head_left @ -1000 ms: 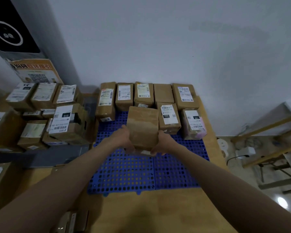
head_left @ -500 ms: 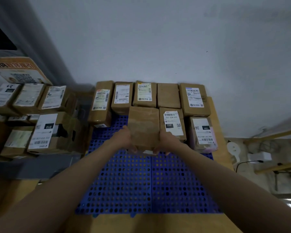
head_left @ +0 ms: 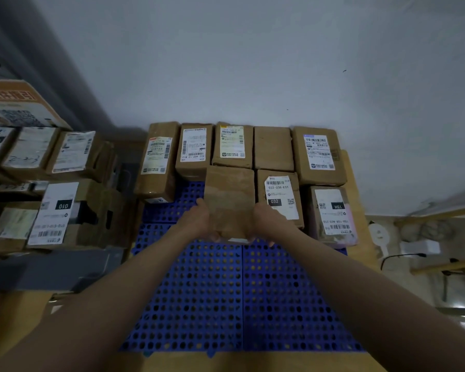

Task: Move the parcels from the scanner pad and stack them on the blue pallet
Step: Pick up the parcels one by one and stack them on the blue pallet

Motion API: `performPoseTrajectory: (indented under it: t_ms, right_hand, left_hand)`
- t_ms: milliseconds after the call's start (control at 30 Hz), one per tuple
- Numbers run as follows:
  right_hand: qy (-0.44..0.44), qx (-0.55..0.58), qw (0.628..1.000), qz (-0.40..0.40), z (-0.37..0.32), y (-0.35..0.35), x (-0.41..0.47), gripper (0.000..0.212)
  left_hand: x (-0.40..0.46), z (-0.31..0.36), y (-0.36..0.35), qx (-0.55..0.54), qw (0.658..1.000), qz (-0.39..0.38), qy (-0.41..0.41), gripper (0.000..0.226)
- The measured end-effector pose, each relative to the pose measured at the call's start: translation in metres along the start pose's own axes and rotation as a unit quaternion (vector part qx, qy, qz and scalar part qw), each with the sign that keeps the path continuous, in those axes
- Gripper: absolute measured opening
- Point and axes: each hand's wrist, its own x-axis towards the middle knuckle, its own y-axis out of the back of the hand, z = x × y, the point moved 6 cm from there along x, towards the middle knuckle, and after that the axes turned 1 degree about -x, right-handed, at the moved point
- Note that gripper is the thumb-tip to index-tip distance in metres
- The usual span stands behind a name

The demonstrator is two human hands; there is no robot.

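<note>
— Over the blue pallet [head_left: 226, 296], what are the two hands doing?

— Both hands hold one plain brown parcel [head_left: 231, 200]. The left hand [head_left: 196, 220] grips its left side, and the right hand [head_left: 266, 220] grips its right side. The fingers are curled around the near bottom edge.

— Where is that parcel?

— It is at the far part of the blue pallet, in the second row. I cannot tell if it sits on the pallet or is a bit above it.

— What is next to it?

— Just to its right is a parcel marked 032 [head_left: 279, 200]. They look like they touch. Further right on the pallet is one marked 15H [head_left: 332, 213]. Behind them, a row of five parcels [head_left: 242, 149] stands on the pallet along the wall [head_left: 253, 63].

— And left of the pallet?

— A pile of more boxes [head_left: 46, 189], one marked 010. The pallet lies on a wooden table [head_left: 253, 362].
</note>
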Motion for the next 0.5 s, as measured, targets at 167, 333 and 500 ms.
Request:
performPoseTrajectory:
  t_ms: [167,333,500]
  right_hand:
    - [-0.006,0.029,0.999,0.032,0.001,-0.003,-0.013,0.059]
    - [0.022,-0.014,0.998,0.059,0.001,-0.006,-0.040,0.031]
    - [0.030,-0.053,0.997,0.043,-0.001,-0.011,-0.078,0.029]
  left_hand:
    - [-0.006,-0.004,-0.002,0.039,0.999,0.000,0.005,0.111]
    - [-0.025,-0.008,0.004,0.110,0.994,0.002,0.017,0.096]
    - [-0.057,-0.012,0.011,0.178,0.984,-0.008,-0.008,0.071]
